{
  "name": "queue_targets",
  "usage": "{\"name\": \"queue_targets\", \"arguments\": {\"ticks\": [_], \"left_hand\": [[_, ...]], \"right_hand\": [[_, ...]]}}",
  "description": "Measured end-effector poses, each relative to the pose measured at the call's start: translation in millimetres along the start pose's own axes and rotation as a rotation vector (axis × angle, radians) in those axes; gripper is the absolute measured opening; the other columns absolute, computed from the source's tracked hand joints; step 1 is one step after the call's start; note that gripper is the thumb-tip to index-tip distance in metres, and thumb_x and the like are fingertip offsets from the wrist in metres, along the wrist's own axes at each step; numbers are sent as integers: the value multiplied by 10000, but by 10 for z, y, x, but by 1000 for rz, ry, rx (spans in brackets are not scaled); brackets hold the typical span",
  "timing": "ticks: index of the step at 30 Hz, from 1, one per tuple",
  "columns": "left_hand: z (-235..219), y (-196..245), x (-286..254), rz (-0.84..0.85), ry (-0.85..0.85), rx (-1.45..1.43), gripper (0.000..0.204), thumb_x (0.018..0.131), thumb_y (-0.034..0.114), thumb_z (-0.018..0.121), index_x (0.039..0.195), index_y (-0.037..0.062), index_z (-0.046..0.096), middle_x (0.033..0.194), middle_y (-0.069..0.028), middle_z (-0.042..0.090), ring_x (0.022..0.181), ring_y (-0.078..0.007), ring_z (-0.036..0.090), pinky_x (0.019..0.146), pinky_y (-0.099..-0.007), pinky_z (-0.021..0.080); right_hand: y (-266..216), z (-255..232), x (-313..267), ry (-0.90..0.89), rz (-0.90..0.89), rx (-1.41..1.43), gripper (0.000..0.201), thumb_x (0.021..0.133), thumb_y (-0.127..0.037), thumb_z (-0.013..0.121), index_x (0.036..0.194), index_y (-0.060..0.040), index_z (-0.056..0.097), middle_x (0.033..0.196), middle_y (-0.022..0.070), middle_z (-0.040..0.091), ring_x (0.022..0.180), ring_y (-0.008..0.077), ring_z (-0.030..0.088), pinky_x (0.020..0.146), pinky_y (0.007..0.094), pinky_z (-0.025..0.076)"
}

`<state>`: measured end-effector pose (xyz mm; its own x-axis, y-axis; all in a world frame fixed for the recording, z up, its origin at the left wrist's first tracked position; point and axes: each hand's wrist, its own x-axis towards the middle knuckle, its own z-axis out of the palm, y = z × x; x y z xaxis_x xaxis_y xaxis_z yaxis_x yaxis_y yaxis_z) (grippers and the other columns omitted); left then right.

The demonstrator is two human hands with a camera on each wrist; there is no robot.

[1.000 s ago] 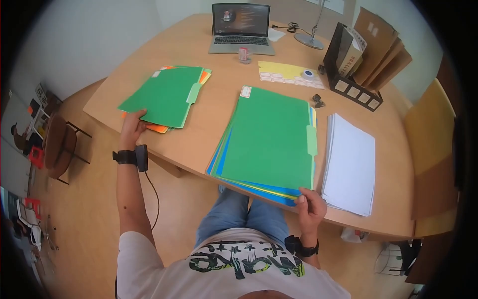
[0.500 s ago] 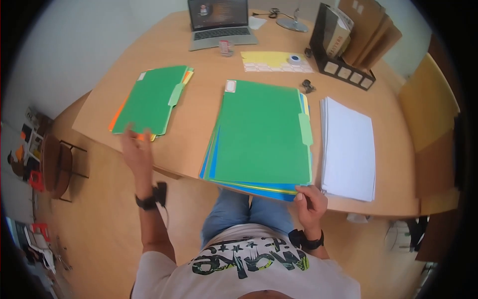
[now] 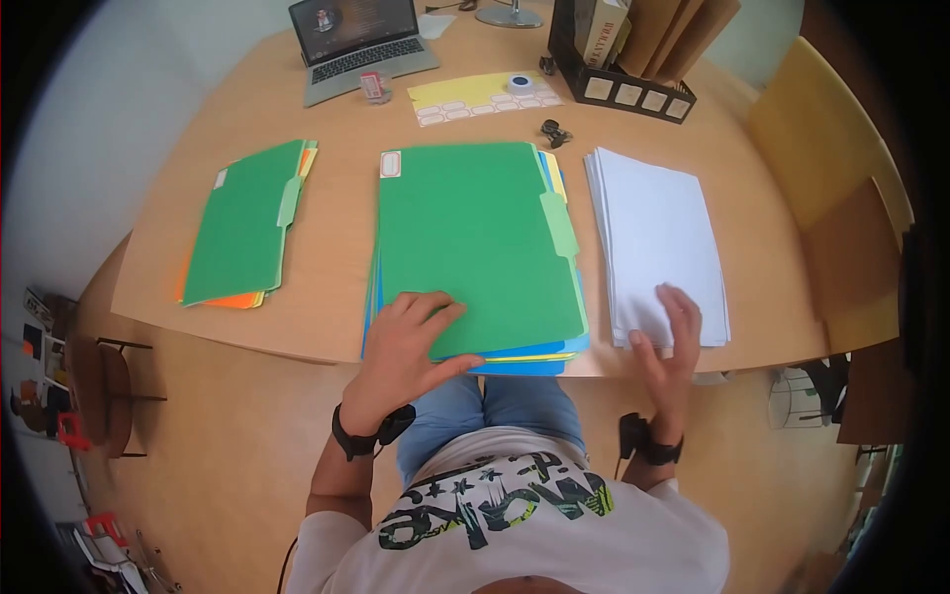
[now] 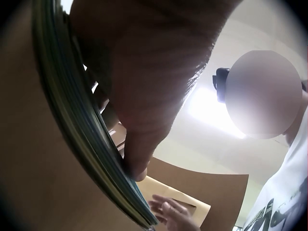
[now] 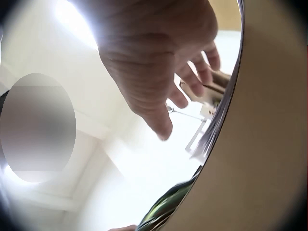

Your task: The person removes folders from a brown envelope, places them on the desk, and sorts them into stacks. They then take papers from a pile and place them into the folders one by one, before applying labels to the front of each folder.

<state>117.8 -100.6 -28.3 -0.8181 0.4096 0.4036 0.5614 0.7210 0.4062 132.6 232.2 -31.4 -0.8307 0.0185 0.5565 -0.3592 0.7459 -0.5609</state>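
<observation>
A thick stack of folders (image 3: 475,238), green on top with blue and yellow ones beneath, lies at the table's front edge. My left hand (image 3: 411,337) rests on its near left corner, fingers spread over the green cover, thumb along the front edge. The left wrist view shows that thumb (image 4: 139,159) at the rim of the folder stack (image 4: 79,130). To the right lies a pile of white paper (image 3: 658,238). Over its near end hovers my right hand (image 3: 675,342), fingers apart and holding nothing; the right wrist view shows these fingers (image 5: 197,79) loosely extended beside the paper edges (image 5: 216,125).
A smaller pile of green and orange folders (image 3: 242,228) lies on the left. Farther back are a laptop (image 3: 361,54), a small red-and-clear box (image 3: 374,87), a yellow label sheet (image 3: 445,99) with a white roll (image 3: 521,84), black clips (image 3: 555,133) and a black file holder (image 3: 633,94).
My left hand has left the smaller folder pile and moved right onto the large stack. My right hand has let go of that stack's corner and shifted right over the white paper. The view has turned right.
</observation>
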Motion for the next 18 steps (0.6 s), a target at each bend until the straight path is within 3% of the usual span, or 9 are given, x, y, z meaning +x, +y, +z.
{"name": "queue_targets", "arguments": {"ticks": [4, 13, 18], "left_hand": [[-20, -28, 12, 3, -12, -28, 516, 719, 384, 768, 1103, 63, 639, 1084, -104, 598, 979, -304, 550, 831, -402, 464], [-40, -114, 46, -8, -119, -57, 588, 714, 429, 766, 1147, 56, 628, 1087, -107, 579, 1001, -302, 536, 833, -398, 461], [-39, 35, 82, -11, -86, 3, 581, 740, 444, 735, 1154, 53, 615, 1039, -91, 566, 949, -282, 522, 793, -390, 435]], "right_hand": [[311, -94, 7, -208, 102, -109, 582, 685, -222, 798, 1203, -42, 605, 1295, 155, 526, 1204, 344, 479, 1008, 426, 392], [308, -153, 24, -285, 73, -134, 574, 667, -286, 799, 1170, -66, 630, 1275, 132, 547, 1164, 340, 492, 982, 436, 398], [337, -142, 41, -288, 71, -149, 582, 675, -328, 787, 1167, -58, 629, 1245, 134, 554, 1144, 339, 491, 958, 434, 401]]}}
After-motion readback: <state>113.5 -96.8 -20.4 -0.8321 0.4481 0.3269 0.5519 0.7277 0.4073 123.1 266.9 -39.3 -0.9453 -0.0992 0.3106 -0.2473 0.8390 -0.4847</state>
